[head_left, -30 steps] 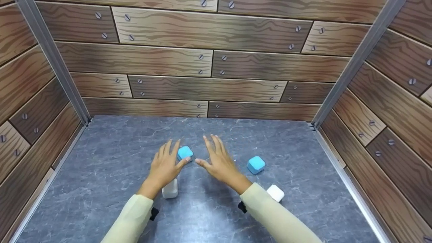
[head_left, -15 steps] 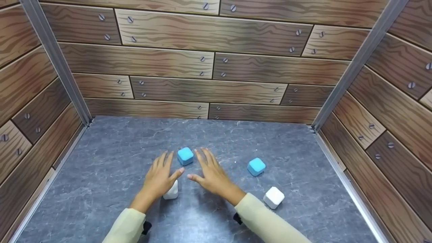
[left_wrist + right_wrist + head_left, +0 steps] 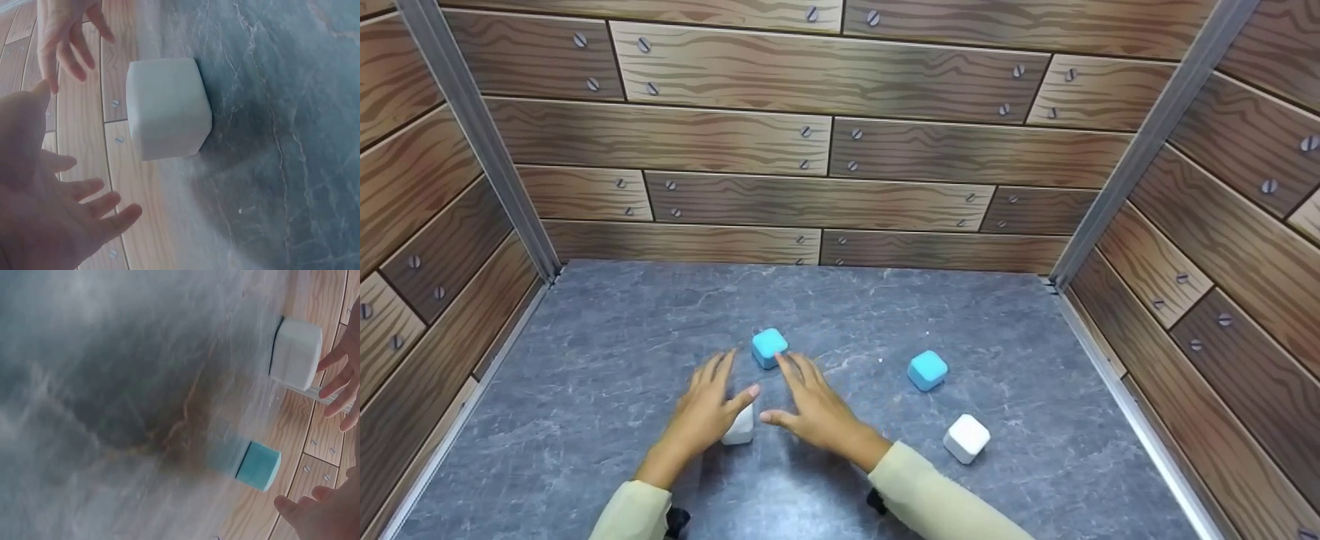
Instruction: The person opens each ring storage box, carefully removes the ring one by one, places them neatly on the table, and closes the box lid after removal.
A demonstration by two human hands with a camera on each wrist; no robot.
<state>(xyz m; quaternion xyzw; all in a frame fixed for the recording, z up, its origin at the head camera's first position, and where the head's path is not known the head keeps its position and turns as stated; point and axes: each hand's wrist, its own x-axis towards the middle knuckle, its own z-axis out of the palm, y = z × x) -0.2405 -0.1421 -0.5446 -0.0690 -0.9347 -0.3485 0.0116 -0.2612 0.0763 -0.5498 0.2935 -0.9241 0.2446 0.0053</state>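
Note:
My left hand [image 3: 701, 412] hovers with fingers spread, partly covering a white rounded cube [image 3: 741, 427] in the head view. That same white cube [image 3: 169, 109] stands on the grey surface in the left wrist view, apart from the hand's fingers. My right hand [image 3: 821, 412] faces it from the right, its fingers extended and its palm turned inward. The right index fingertip overlaps the lower edge of a light blue cube [image 3: 769, 348] in the head view. Neither hand holds anything. In the right wrist view, the blue cube [image 3: 260, 467] lies beyond the right fingertips.
To the right stand a second blue cube [image 3: 928, 370] and a second white cube [image 3: 967, 438]. All rest on a dark marbled tabletop [image 3: 660, 300]. Wood-plank-patterned walls [image 3: 735, 142] with grey metal corner posts [image 3: 1132, 150] enclose the back and sides.
Both hands have drawn back toward the person and shifted somewhat left. The right sleeve no longer covers the right white cube. The cubes have stayed in place.

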